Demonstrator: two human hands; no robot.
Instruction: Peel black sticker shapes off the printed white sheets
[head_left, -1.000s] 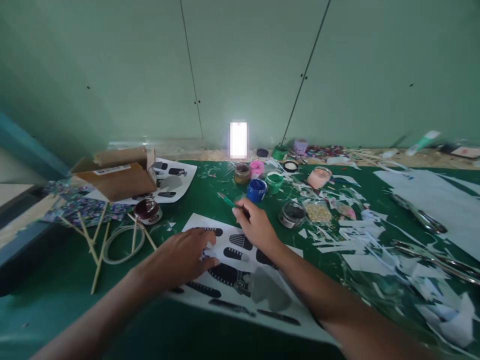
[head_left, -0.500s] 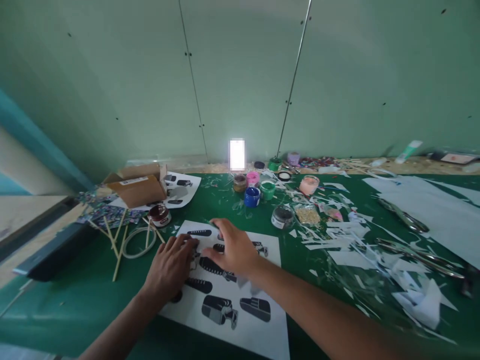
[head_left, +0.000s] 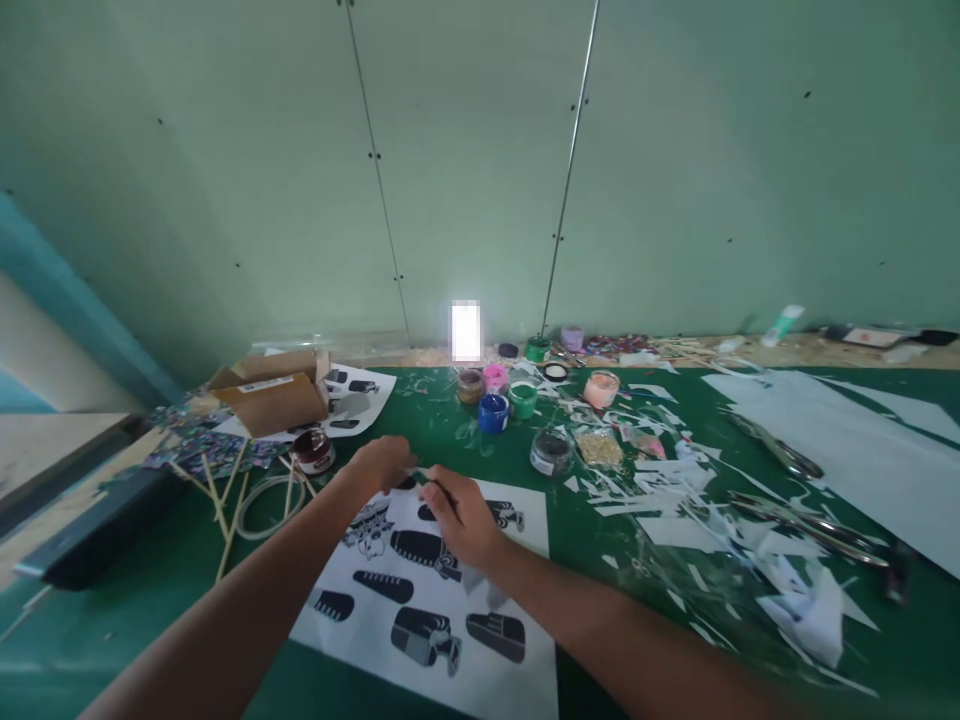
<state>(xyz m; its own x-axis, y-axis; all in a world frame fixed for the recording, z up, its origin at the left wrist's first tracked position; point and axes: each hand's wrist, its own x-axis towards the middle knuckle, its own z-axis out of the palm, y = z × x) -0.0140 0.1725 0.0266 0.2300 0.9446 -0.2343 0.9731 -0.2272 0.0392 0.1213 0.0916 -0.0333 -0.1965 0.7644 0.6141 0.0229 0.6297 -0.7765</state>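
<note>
A white printed sheet point(head_left: 510, 560) with dark shoe-like and bottle-like pictures lies flat in front of me. My right hand point(head_left: 461, 510) is over its upper middle, thumb and fingers closed on something slim, mostly hidden. At the sheet's top edge my left hand point(head_left: 381, 464) is bent, its fingers curled and blurred close to the right fingertips. A small pale sliver point(head_left: 421, 476) shows between the two hands; I cannot make out what it is. Below the hands, the printed pictures are in plain view.
Open paint jars, among them a blue one point(head_left: 493, 413) and a dark grey one point(head_left: 551, 453), stand beyond the sheet. Left are a cardboard box point(head_left: 274, 400), sticks point(head_left: 232, 510) and a clear ring point(head_left: 262, 505). Paper scraps point(head_left: 675, 485) and metal tools point(head_left: 810, 525) lie right.
My left hand has left the sheet's left part and moved up and right to meet the right hand. The right hand's fingers have closed. The view has tilted slightly upward.
</note>
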